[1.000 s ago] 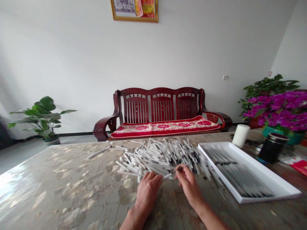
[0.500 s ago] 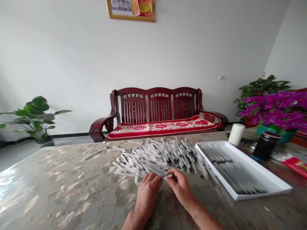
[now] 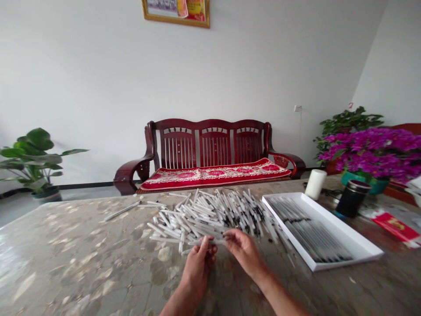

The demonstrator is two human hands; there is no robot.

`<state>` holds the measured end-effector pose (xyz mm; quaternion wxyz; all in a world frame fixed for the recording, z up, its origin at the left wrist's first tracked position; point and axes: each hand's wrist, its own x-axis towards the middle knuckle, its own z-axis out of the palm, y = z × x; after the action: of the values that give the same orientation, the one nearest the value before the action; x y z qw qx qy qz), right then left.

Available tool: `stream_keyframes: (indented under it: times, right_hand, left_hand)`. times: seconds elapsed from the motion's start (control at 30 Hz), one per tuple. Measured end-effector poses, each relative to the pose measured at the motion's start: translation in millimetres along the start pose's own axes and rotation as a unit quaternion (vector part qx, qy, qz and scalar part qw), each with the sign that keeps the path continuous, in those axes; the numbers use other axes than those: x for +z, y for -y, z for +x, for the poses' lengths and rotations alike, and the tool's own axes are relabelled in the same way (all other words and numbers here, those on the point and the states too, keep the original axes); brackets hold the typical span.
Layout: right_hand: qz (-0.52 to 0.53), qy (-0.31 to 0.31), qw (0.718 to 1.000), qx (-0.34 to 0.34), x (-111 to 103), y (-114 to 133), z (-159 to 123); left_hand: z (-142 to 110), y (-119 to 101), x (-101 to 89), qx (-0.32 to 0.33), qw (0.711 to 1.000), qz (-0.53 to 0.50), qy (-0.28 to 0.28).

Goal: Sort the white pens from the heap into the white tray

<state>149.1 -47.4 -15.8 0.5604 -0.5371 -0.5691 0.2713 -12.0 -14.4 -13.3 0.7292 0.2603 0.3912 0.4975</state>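
In front of the pile, a clear-barrelled pen lies nearly level between my two hands. My left hand is closed round its left part, thumb on top. The fingertips of my right hand pinch its right end, which they partly hide; whether a cap is there I cannot tell. Just beyond my hands spreads a heap of pens and pen parts, mostly whitish and clear, with dark tips toward the right. Right of the heap, a shallow white box holds pens laid side by side in two rows.
A white cylinder, a black cup and a red packet stand or lie beyond the box. Purple flowers fill the right side. One loose pen lies left of the heap. A wooden bench is behind the table.
My left hand has turned so its thumb lies uppermost, and more of the pen shows between my hands. The whole view has shifted slightly, moving the surroundings left.
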Motion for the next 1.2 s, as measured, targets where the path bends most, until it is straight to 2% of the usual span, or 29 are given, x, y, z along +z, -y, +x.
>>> stream_keyframes:
  times: [0.07, 0.1, 0.17, 0.23, 0.3, 0.43, 0.67, 0.77, 0.87, 0.97, 1.03, 1.1, 1.2]
  right_hand:
    - [-0.138, -0.073, 0.987, -0.035, -21.6, -7.8, 8.3]
    - [-0.211, -0.124, 0.969, -0.036, -33.4, -12.6, 12.1]
    - [-0.333, -0.174, 0.927, -0.015, -54.3, -22.2, 17.1]
    - [-0.408, -0.166, 0.898, -0.002, -66.7, -29.1, 18.1]
    - [-0.452, -0.129, 0.883, -0.002, -69.7, -31.9, 16.9]
    - [-0.509, -0.073, 0.857, -0.005, -61.4, -28.2, 16.2]
    - [-0.545, -0.053, 0.837, -0.010, -50.4, -17.9, 18.9]
    - [-0.536, -0.055, 0.843, -0.008, -51.6, -20.1, 17.8]
    - [-0.472, -0.090, 0.877, -0.012, -53.0, -26.7, 16.8]
    - [-0.312, -0.148, 0.939, -0.008, -45.2, -31.7, 16.0]
    - [-0.176, -0.172, 0.969, 0.007, -33.0, -31.1, 14.8]
    - [-0.071, -0.167, 0.983, 0.021, -18.0, -27.7, 13.5]
    - [0.012, -0.139, 0.989, 0.040, 0.5, -21.7, 12.4]
  left_hand:
    - [2.0, -4.7, -1.0, -0.019, 0.999, -0.029, -0.027]
    - [3.1, -6.7, -1.2, -0.022, 0.998, -0.037, -0.035]
    - [5.7, -9.4, -0.8, -0.021, 0.998, -0.050, -0.041]
    - [8.4, -10.6, 0.6, -0.018, 0.997, -0.062, -0.039]
    - [11.0, -11.0, 2.4, -0.015, 0.997, -0.068, -0.034]
    - [14.1, -12.1, 3.7, -0.012, 0.997, -0.073, -0.026]
    - [16.8, -12.1, 3.5, -0.018, 0.997, -0.075, -0.009]
    - [19.3, -12.1, 3.2, -0.011, 0.997, -0.076, -0.002]
    - [22.8, -12.6, 1.7, -0.005, 0.997, -0.077, 0.003]
    - [26.0, -12.2, 0.9, -0.006, 0.997, -0.081, 0.005]
    - [27.3, -11.0, 1.6, -0.009, 0.996, -0.084, 0.007]
    - [27.7, -9.2, 2.6, -0.008, 0.996, -0.082, 0.016]
    - [27.3, -6.7, 3.8, -0.003, 0.997, -0.071, 0.032]
